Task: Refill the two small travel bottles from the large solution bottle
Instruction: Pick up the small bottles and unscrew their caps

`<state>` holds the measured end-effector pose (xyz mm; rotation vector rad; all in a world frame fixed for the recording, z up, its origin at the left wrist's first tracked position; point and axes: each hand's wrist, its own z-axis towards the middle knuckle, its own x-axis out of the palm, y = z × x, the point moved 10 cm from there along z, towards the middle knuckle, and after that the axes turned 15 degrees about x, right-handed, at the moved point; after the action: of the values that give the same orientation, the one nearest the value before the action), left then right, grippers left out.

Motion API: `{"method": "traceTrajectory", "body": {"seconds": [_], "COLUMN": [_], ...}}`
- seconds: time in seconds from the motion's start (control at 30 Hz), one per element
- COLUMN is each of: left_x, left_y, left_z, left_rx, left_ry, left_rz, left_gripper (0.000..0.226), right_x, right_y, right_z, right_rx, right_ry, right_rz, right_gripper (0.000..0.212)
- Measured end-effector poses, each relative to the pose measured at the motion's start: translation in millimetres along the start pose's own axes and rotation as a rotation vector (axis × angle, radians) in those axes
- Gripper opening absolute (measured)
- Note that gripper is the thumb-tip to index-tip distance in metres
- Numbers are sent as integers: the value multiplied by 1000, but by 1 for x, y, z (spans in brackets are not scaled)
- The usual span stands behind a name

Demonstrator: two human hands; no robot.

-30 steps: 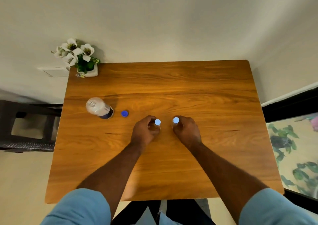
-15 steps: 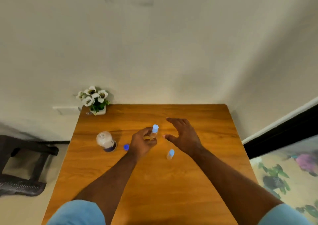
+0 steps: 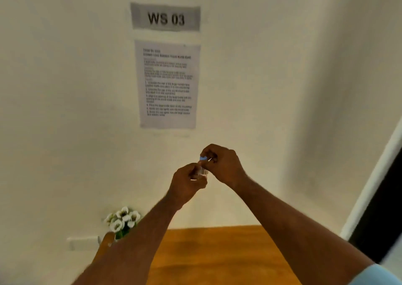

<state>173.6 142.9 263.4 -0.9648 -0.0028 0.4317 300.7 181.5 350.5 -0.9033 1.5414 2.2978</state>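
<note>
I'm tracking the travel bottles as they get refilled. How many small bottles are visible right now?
1: a small bottle raised before the wall, left hand gripping its body, right hand pinching its blue cap. Others may be out of frame.

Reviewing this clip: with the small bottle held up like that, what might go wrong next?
1. The left hand grips the small bottle in the air while the right hand pinches its blue cap; if the cap slips free, it may drop to the table and roll away.
2. The view points at the wall, so most of the table is unseen; setting things down blind risks a knock.
</note>
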Motion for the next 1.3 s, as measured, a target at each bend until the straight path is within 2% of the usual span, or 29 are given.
{"method": "traceTrajectory", "body": {"seconds": [0.17, 0.23, 0.3, 0.4, 0.5, 0.7, 0.83, 0.93, 1.03, 1.1, 1.23, 1.3], "left_x": [0, 1, 4, 14, 18, 18, 18, 15, 11, 10, 5, 4], "left_y": [-83, -112, -135, -168, -191, -220, -233, -242, -252, -258, -261, -261], "left_z": [63, 84, 100, 116, 126, 133, 127, 121, 116, 114, 109, 106], "left_rx": [58, 85, 105, 141, 154, 188, 212, 226, 244, 252, 245, 246], "left_ry": [-42, -59, -60, -42, -52, -43, -42, -30, -11, 2, 8, 7], "left_rz": [-113, -133, -132, -117, -110, -70, -100, -126, -136, -131, -117, -108], "left_gripper": [34, 23, 17, 23, 19, 19, 18, 18, 20, 20, 14, 11], "right_x": [-75, -100, -120, -149, -170, -188, -191, -188, -194, -197, -191, -186], "right_y": [62, 82, 97, 116, 130, 147, 159, 164, 162, 162, 168, 172], "right_z": [28, 37, 42, 48, 52, 46, 35, 26, 21, 18, 6, 2], "right_rx": [-112, -131, -145, -178, -207, -308, -396, -376, -309, -288, -286, -284], "right_ry": [-87, -76, -58, -95, -141, -114, -2, 72, -18, -63, 37, 114], "right_rz": [93, 117, 135, 156, 153, 217, 275, 273, 288, 304, 400, 387], "right_gripper": [11, 12, 17, 26, 26, 15, 6, 14, 32, 35, 27, 34]}}
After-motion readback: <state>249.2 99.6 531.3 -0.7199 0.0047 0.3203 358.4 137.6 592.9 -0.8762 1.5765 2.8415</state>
